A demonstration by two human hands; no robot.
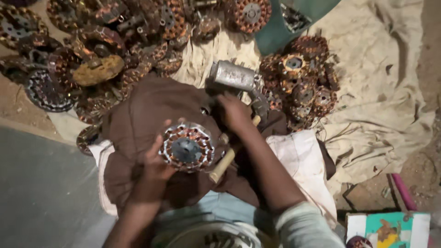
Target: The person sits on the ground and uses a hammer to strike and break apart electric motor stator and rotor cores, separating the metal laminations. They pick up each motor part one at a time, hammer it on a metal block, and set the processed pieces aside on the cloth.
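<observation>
Dim, warm light; soft blur, dark corners.

Copper-wound stator (186,147) face-up; wooden-handled hammer (228,156) beside.

Dirt floor (422,59) is covered by a crumpled beige cloth (381,92). Copper-wound stators are heaped in a big pile (92,50) on the cloth's far-left part, and a smaller pile (303,78) is stacked at its centre. A teal sheet (275,34) is laid just beyond that.

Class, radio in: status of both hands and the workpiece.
Left hand steadies copper-wound stator. Right hand grips wooden-handled hammer. Stator piles close by.
</observation>
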